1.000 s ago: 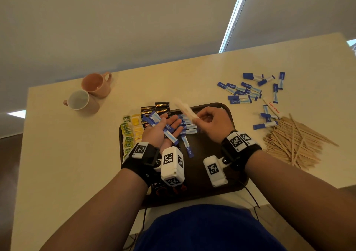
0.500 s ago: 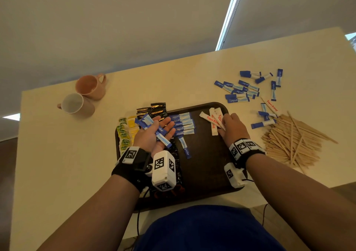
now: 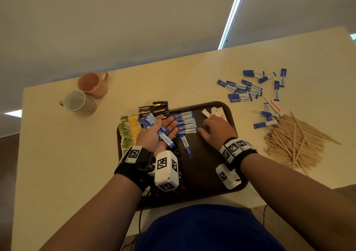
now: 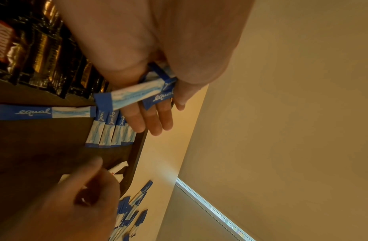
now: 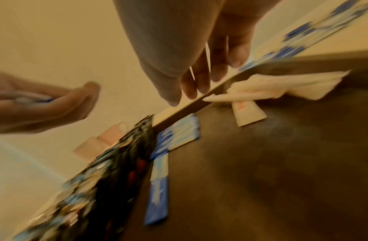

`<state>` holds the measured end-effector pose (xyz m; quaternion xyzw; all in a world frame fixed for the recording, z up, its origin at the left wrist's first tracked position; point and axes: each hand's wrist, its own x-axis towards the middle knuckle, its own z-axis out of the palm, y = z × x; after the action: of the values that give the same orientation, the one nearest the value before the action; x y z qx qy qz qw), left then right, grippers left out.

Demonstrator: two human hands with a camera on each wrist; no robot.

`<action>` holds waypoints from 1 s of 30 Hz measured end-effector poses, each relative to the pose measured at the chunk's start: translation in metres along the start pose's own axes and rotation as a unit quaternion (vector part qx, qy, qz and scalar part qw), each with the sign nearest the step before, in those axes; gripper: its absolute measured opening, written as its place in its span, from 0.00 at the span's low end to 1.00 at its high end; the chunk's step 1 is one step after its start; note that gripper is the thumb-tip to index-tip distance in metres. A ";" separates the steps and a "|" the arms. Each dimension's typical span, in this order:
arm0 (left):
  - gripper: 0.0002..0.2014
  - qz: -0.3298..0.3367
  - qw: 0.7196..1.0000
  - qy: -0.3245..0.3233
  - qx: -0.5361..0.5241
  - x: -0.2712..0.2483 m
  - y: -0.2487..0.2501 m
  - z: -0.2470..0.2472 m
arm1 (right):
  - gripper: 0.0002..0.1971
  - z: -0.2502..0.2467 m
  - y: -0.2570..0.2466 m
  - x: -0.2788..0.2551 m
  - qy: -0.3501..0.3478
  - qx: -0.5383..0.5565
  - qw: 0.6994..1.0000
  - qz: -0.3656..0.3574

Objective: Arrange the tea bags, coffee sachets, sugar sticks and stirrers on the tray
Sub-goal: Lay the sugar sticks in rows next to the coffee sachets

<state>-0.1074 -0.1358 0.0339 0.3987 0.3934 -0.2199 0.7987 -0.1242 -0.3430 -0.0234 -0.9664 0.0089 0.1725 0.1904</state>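
The sugar sticks are the step in hand, I'd say: tea and coffee look settled and the stirrers have not been touched.

Nearest me, on the dark brown plastic tray [image 3: 234, 188], the left hand [image 3: 154, 135] lies palm up, fingers spread and relaxed, with a small bundle of blue-and-white paper sugar sticks [image 3: 162, 133] resting across the palm; in the left wrist view the thumb looks to lie over them, though I cannot tell how firmly. The right hand [image 3: 216, 130] is palm down over the tray floor, fingers loosely extended toward the row and holding nothing that I can see; its own wrist view is too smeared to say more.

One blue stick [image 3: 186, 144] lies alone, lengthwise, just below a neat row of blue sticks [image 3: 185, 122]. Beyond the right hand, a few white paper sticks with red lettering [image 3: 214, 111] sit loose and askew by the tray's far right corner. To the left run black foil coffee sachets [image 3: 159, 107] and yellow-and-green tea bags [image 3: 128, 128], the latter along the left rim.

The next move, as I judge it, calls for taking a stick from the open palm and laying it square against the row, and straightening the stray one.

Further off on the pale worktop [image 3: 67, 154], more blue sticks [image 3: 243, 90] lie scattered to the right of the tray, with a heap of flat wooden stirrers [image 3: 292, 143] nearer the edge, all yet to go on.
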 end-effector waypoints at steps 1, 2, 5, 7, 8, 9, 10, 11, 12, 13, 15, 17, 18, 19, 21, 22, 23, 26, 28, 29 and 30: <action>0.10 0.002 1.000 0.001 0.000 0.000 0.000 -0.001 | 0.15 0.005 -0.010 0.000 -0.041 -0.004 0.999 -0.023; 0.10 0.003 1.000 0.001 0.001 0.000 0.000 -0.001 | 0.16 0.010 -0.018 0.000 -0.076 -0.013 0.996 -0.041; 0.11 0.007 1.000 0.000 0.003 -0.002 0.001 -0.003 | 0.16 0.023 -0.033 0.001 -0.128 -0.036 0.989 -0.061; 0.11 0.010 1.000 0.004 0.004 -0.003 0.002 -0.004 | 0.13 0.030 -0.037 0.002 -0.145 -0.044 0.987 -0.051; 0.11 0.012 1.000 0.005 0.003 -0.003 0.003 -0.005 | 0.12 0.033 -0.037 0.003 -0.151 -0.049 0.987 -0.037; 0.11 0.014 1.000 0.005 0.001 -0.004 0.003 -0.006 | 0.12 0.035 -0.037 0.003 -0.160 -0.052 0.986 -0.016; 0.11 0.014 1.000 0.005 0.000 -0.004 0.003 -0.007 | 0.12 0.037 -0.036 0.003 -0.167 -0.050 0.985 0.004; 0.11 0.013 1.000 0.005 -0.002 -0.004 0.003 -0.007 | 0.11 0.038 -0.034 0.003 -0.172 -0.046 0.984 0.019; 0.11 0.011 1.000 0.005 -0.003 -0.004 0.002 -0.008 | 0.11 0.038 -0.033 0.002 -0.172 -0.040 0.984 0.026; 0.11 0.009 1.000 0.005 -0.004 -0.004 0.002 -0.008 | 0.11 0.039 -0.031 0.000 -0.165 -0.032 0.985 0.026; 0.11 0.003 1.000 0.006 -0.005 -0.004 0.002 -0.008 | 0.11 0.038 -0.026 -0.003 -0.117 -0.013 0.993 0.017; 0.11 0.002 1.000 0.005 -0.004 -0.005 0.002 -0.007 | 0.09 0.032 -0.016 -0.002 -0.037 0.012 0.999 0.026; 0.11 0.002 1.000 0.006 -0.003 -0.005 0.002 -0.006 | 0.09 0.028 -0.010 0.000 0.000 0.021 0.999 0.042; 0.11 0.002 1.000 0.006 -0.002 -0.005 0.003 -0.006 | 0.10 0.023 -0.003 0.005 0.026 0.020 0.998 0.060; 0.10 0.001 1.000 0.007 0.002 -0.005 0.003 -0.007 | 0.14 0.013 0.008 0.014 0.049 -0.007 0.995 0.082; 0.10 0.000 1.000 0.008 0.004 -0.005 0.003 -0.007 | 0.16 0.009 0.012 0.019 0.049 -0.023 0.995 0.083; 0.10 0.000 1.000 0.009 0.006 -0.005 0.003 -0.006 | 0.17 0.007 0.013 0.024 0.047 -0.036 0.995 0.077; 0.10 0.002 1.000 0.010 0.010 -0.005 0.003 -0.005 | 0.17 0.002 0.013 0.037 0.032 -0.062 0.996 0.063; 0.10 0.004 1.000 0.012 0.013 -0.005 0.003 -0.005 | 0.16 -0.001 0.012 0.043 0.008 -0.070 0.994 0.082; 0.10 0.005 1.000 0.013 0.013 -0.005 0.003 -0.005 | 0.16 -0.002 0.011 0.046 -0.004 -0.078 0.993 0.091; 0.10 0.006 1.000 0.014 0.013 -0.004 0.003 -0.006 | 0.15 -0.003 0.012 0.047 -0.012 -0.086 0.992 0.096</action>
<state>-0.1103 -0.1293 0.0367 0.4141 0.3992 -0.2151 0.7892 -0.0797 -0.3526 -0.0414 -0.9717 0.0842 0.2017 0.0893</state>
